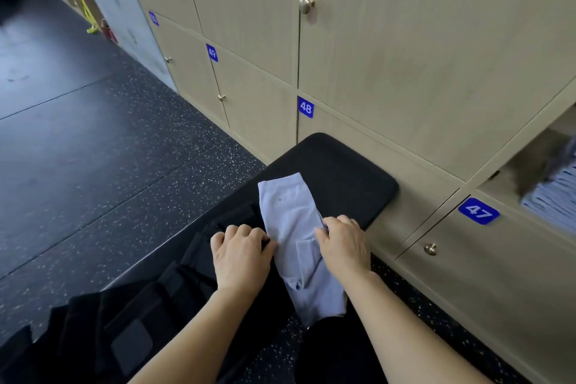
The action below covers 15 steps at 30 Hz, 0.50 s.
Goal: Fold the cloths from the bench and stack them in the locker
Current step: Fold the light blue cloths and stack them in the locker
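A pale blue cloth (291,221) lies folded into a long strip on the black padded bench (336,171), its near end hanging over the bench edge. My left hand (241,254) grips the strip's left edge with curled fingers. My right hand (344,243) pinches the right edge opposite. In the open locker (530,165) at the far right sits a stack of folded pale blue cloths (553,196).
Black fabric items (131,321) lie bunched on the near part of the bench at lower left. Closed beige lockers numbered 47 (478,211), 48 (305,107) and 49 (212,52) line the wall. Dark speckled floor (93,150) spreads to the left.
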Each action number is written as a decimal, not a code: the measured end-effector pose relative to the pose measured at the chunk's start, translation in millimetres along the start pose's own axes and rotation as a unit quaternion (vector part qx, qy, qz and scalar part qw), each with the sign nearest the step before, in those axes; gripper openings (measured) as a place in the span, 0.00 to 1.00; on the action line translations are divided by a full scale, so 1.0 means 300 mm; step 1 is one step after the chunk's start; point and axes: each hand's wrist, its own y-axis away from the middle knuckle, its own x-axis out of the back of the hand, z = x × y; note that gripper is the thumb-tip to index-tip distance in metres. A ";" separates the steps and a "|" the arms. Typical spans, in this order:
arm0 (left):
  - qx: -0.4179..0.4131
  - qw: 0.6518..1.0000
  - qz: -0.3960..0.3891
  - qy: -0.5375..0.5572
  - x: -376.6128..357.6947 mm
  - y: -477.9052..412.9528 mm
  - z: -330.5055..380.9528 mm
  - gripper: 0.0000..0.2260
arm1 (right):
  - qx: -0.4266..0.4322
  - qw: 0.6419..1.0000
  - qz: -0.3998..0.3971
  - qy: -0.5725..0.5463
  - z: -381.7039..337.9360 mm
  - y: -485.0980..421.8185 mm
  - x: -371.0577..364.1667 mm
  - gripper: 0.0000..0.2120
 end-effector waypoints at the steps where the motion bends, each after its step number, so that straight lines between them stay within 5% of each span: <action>1: 0.009 1.000 0.002 0.004 -0.005 -0.001 0.004 0.11 | -0.003 1.000 0.001 -0.001 0.002 -0.007 -0.008 0.13; 15: 0.061 0.985 0.021 0.157 0.017 -0.009 0.015 0.06 | -0.100 0.983 0.025 -0.153 -0.041 -0.049 -0.015 0.07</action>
